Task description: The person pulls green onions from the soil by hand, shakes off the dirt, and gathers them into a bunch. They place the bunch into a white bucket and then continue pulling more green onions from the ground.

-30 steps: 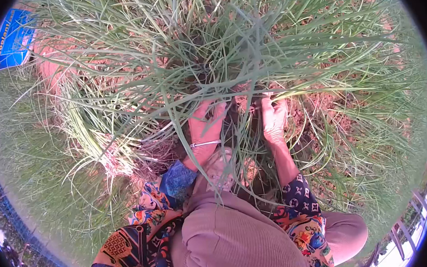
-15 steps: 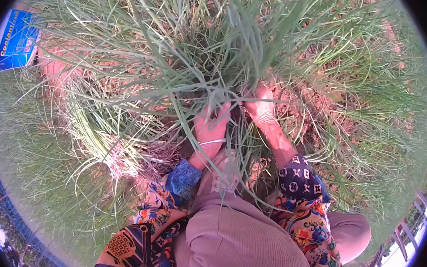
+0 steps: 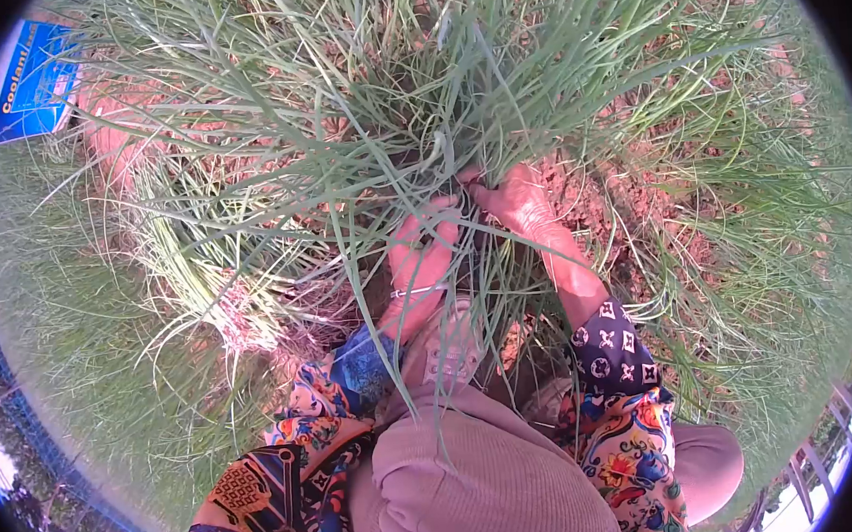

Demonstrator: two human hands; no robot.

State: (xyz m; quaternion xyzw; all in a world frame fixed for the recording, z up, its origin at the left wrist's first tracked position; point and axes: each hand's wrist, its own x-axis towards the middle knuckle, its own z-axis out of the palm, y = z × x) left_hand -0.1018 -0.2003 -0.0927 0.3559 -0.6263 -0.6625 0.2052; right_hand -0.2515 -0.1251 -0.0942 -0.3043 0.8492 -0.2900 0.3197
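Observation:
Long green stalks [image 3: 378,160] of grass-like plants fan out around both hands at the middle of the view. My left hand [image 3: 424,246], with a pale bangle at the wrist, is closed around some of these stalks, and leaves partly cover its fingers. Just to its right, my right hand [image 3: 516,199] has its fingers bent in at the base of the plants; the fingertips are hidden among the stalks. To the left, a bundle of pulled plants [image 3: 185,255] lies on the ground with its pale, reddish root ends toward me.
A blue and white container [image 3: 31,82] marked "Coolant" stands at the upper left. Reddish soil [image 3: 581,199] shows right of my hands. More plants grow on both sides. A shoe [image 3: 450,349] is just below my left hand. Blue netting runs along the lower left edge.
My right forearm has shifted slightly right, and its hand is turned more toward the left hand. My left hand has moved only slightly. The stalks around them have swung and spread differently.

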